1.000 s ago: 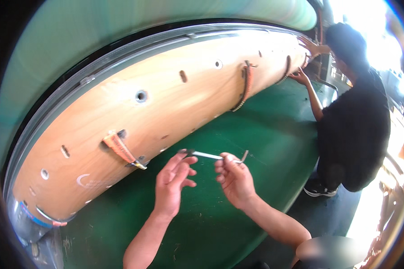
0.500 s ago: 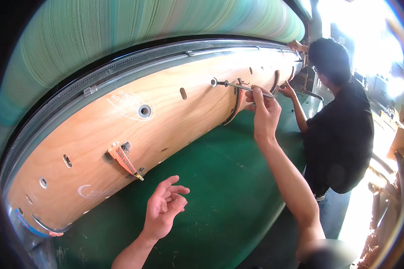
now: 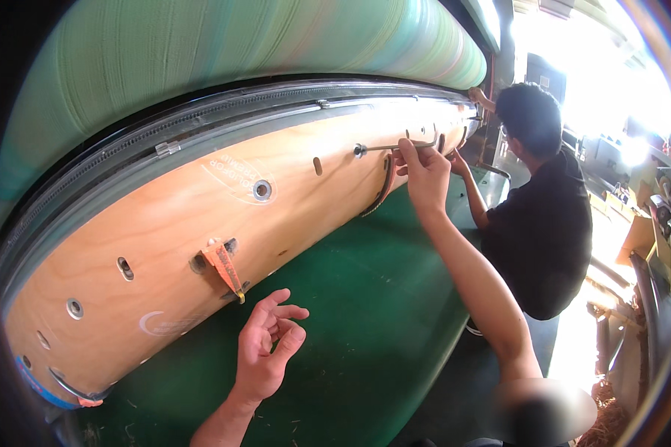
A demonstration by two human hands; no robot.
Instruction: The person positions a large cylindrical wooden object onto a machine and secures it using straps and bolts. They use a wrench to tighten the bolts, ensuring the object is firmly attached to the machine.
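On the curved plywood board [image 3: 171, 223], right hand [image 3: 423, 175] turns one hex key [image 3: 395, 147].

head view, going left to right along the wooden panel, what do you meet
Orange strap → left hand → round metal fitting → bolt head → right hand on the metal rod → co-worker in black.
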